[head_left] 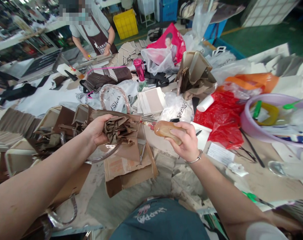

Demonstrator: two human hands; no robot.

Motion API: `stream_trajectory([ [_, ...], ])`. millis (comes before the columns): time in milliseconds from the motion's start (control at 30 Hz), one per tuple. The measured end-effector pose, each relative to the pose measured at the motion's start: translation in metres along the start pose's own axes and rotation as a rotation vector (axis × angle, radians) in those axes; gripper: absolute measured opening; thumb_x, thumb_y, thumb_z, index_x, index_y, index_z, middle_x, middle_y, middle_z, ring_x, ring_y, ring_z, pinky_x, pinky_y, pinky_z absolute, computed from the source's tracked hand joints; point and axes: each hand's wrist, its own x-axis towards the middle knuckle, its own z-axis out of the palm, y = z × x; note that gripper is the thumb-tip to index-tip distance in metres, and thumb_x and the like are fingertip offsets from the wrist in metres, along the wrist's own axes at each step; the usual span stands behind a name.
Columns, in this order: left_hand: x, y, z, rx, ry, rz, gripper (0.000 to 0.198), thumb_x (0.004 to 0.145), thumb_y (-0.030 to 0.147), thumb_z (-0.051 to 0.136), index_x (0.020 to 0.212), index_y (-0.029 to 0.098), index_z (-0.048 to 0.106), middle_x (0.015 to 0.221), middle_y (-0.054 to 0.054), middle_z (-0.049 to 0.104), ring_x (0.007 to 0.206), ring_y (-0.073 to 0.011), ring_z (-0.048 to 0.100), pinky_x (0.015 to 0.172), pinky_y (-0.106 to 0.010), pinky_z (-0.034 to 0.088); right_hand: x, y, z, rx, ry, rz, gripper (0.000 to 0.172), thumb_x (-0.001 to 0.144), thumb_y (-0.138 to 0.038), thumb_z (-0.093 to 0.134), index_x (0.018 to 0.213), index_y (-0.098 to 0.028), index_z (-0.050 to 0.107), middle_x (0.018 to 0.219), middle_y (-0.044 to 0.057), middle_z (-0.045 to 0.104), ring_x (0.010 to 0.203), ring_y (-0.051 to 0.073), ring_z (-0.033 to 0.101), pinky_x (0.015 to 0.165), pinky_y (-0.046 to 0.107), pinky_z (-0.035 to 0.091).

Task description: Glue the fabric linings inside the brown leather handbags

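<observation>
My left hand (99, 129) is closed on the bunched brown fabric lining (120, 128) of a tan handbag (128, 152). The bag lies tilted on a cardboard box (125, 168), and its clear-wrapped handle (105, 156) hangs below my left hand. In my right hand (185, 141) is an amber squeeze bottle (164, 128), its fingers wrapped round the body. A reddish neck and thin tip on the bottle point left, close to the bag's upper edge. Whether the tip touches the bag I cannot tell.
Several part-made bags (61, 116) stand at the left beside stacked panels (15, 125). Beyond are a pink tumbler (139, 69), flat cards (151, 101) and another bag (194, 71). Red plastic (220, 115) and a lilac basin (249, 121) sit at the right. A co-worker (96, 30) stands across the table.
</observation>
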Motion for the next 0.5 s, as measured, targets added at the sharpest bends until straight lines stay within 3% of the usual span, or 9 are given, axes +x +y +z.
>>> stream_trajectory([
  [233,0.002,0.002,0.004,0.037,0.074,0.024,0.025,0.087,0.012,0.040,0.078,0.007,0.063,0.057,-0.011,0.068,0.043,-0.0203,0.062,0.034,-0.028,0.051,-0.015,0.002,0.003,0.036,-0.016,0.075,0.030,0.086,-0.027,0.064,0.113,-0.028,0.052,0.109,0.009,0.051,0.101,0.024,0.057,0.082,0.045,0.055],
  [500,0.003,0.001,0.004,0.095,0.112,0.034,0.024,0.085,0.012,0.042,0.090,0.004,0.064,0.065,-0.012,0.071,0.048,-0.0213,0.065,0.035,-0.028,0.052,0.004,0.008,0.005,0.007,0.056,0.113,0.026,0.088,-0.038,0.061,0.109,-0.026,0.052,0.108,0.010,0.052,0.101,0.024,0.057,0.083,0.045,0.055],
])
